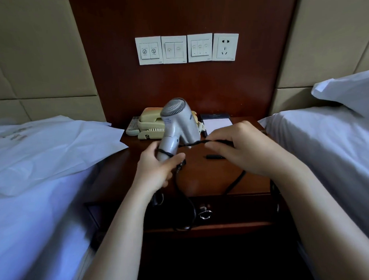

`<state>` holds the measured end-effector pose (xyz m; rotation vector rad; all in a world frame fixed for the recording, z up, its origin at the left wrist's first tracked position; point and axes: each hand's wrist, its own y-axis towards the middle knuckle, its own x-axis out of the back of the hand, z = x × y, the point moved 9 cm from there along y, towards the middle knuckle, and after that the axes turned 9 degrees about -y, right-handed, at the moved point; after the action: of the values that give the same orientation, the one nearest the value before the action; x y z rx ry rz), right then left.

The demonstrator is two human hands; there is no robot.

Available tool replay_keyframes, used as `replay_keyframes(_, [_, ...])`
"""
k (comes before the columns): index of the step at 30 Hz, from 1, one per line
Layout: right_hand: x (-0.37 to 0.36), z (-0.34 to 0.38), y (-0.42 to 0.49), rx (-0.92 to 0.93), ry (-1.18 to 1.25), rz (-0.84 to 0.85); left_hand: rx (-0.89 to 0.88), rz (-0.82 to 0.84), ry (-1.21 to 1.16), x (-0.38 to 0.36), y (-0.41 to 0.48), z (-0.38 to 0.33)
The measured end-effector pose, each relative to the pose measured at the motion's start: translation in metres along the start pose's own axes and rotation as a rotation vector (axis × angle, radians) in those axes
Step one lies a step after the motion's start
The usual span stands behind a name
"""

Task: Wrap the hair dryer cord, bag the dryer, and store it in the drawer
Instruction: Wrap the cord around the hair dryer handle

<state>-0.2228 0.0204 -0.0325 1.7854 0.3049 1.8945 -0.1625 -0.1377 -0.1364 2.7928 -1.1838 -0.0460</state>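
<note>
Dryer [179,123] in left hand [157,170], cord [197,143] in right hand [248,147].

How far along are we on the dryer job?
Early. Done: about one turn of cord round the dryer handle. In hand: the left hand grips the handle, the right hand pulls the cord taut; most of it hangs over the nightstand front. Left: finish wrapping, use the white bag lying on the bed, then the drawer, which looks shut.
</note>
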Motion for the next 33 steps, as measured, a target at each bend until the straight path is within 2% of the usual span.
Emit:
replay_keyframes(5, [-0.005, 0.021, 0.007, 0.057, -0.018, -0.038, -0.086, -0.06, 0.324, -0.006, 0.0, -0.005])
replay_keyframes(12, [-0.015, 0.037, 0.009, 0.102, -0.061, -0.023, -0.043, 0.032, 0.411, -0.027, -0.016, -0.013])
replay_keyframes(15, [-0.025, 0.04, 0.009, 0.114, -0.051, 0.037, -0.017, 0.014, 0.502, -0.028, -0.021, -0.015])
replay_keyframes(18, [-0.028, 0.037, 0.01, 0.106, -0.007, 0.075, -0.064, -0.009, 0.588, -0.027, -0.023, -0.02])
replay_keyframes(21, [-0.024, 0.022, 0.009, 0.03, 0.055, 0.104, -0.119, -0.006, 0.627, -0.029, -0.023, -0.023])
replay_keyframes(26, [-0.024, -0.001, 0.002, -0.059, 0.023, 0.167, -0.176, -0.118, 0.606, -0.012, -0.022, -0.031])
replay_keyframes(33, [-0.034, -0.029, -0.002, -0.131, 0.173, 0.199, -0.159, -0.163, 0.539, 0.006, -0.013, -0.029])
